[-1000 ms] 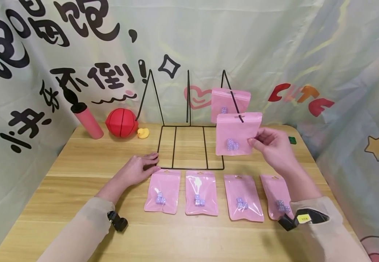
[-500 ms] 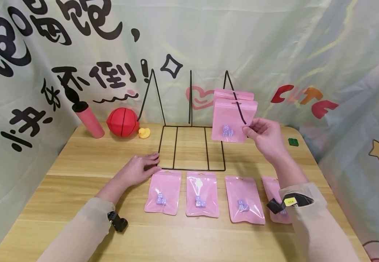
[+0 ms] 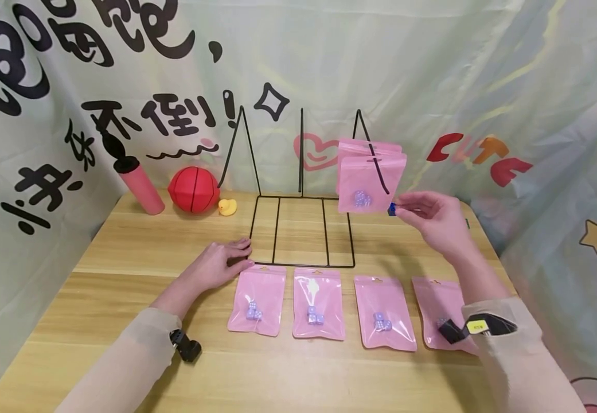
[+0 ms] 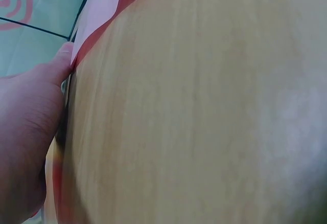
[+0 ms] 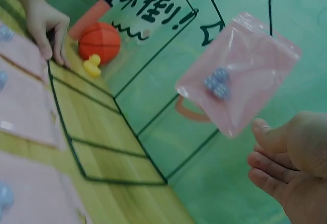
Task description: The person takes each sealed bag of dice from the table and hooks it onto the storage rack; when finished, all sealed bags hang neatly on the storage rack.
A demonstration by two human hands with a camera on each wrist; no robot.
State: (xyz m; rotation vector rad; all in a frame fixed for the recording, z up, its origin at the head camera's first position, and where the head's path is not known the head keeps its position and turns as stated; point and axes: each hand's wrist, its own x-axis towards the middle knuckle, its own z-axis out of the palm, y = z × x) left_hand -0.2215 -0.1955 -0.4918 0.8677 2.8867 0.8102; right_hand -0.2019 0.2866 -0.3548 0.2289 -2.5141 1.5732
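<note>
Two pink zip bags of pale purple dice hang one behind the other on the right arm of a black wire rack [image 3: 326, 229]; the front bag [image 3: 367, 183] hides most of the rear bag [image 3: 375, 148]. Just right of the front bag is my right hand [image 3: 434, 221], its fingertips apart from the bag in the right wrist view [image 5: 301, 162] and holding nothing. My left hand [image 3: 218, 267] rests at the rack's front left corner, thumb by the top of the leftmost flat bag [image 3: 258, 287]. The left wrist view shows the left thumb [image 4: 51, 70] beside a pink bag edge.
More pink bags lie in a row before the rack: one left of centre [image 3: 319, 292], another [image 3: 383, 298] and a rightmost bag [image 3: 432, 298]. Behind stand a red ball [image 3: 193, 189], a yellow duck [image 3: 227, 207] and a pink cylinder [image 3: 140, 186]. A small blue piece [image 3: 392, 209] shows by the right fingertips.
The right hand moved the front bag back along the rack's right arm, then let go of it and drew slightly right. The left hand stayed where it was.
</note>
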